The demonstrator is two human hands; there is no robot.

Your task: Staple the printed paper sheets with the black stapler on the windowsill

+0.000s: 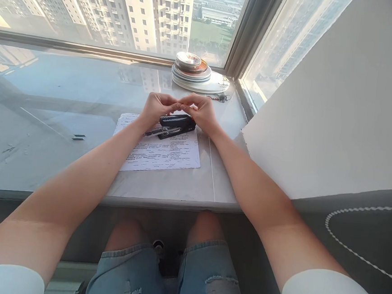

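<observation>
A black stapler (174, 125) lies open on a printed sheet of paper (161, 152) on the window ledge, its metal staple tray sticking out to the left. My left hand (155, 108) and my right hand (202, 111) hover just above the stapler, fingers curled and fingertips meeting in a pinch between them. Whatever they pinch is too small to make out.
A stack of plates and round tins (197, 72) stands at the back of the marble ledge (179, 188) by the window corner, with a small bunch of keys (222, 97) beside it. A white wall (338, 108) rises on the right. My knees in torn denim shorts are under the ledge.
</observation>
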